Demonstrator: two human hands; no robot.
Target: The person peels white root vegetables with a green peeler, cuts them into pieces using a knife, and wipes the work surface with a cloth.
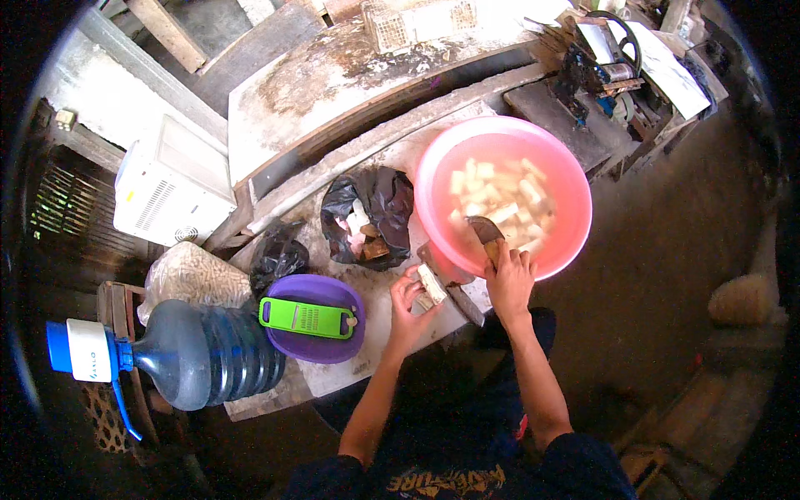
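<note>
My left hand grips a pale, peeled piece of root, which looks like cassava, between thumb and fingers. My right hand is closed around the wooden handle of a knife, its dark blade over the near rim of a large pink plastic basin. Inside the basin, many cut pale root pieces lie in cloudy water. Left of it, a black plastic bag stands open with white, pinkish and brown scraps in it. The root in my left hand is apart from the blade.
A purple basin bears a green grater. Beside it lie a large water bottle with a pump, and a clear bag of pale pellets. A white appliance stands farther left. At the far right is a wheeled machine.
</note>
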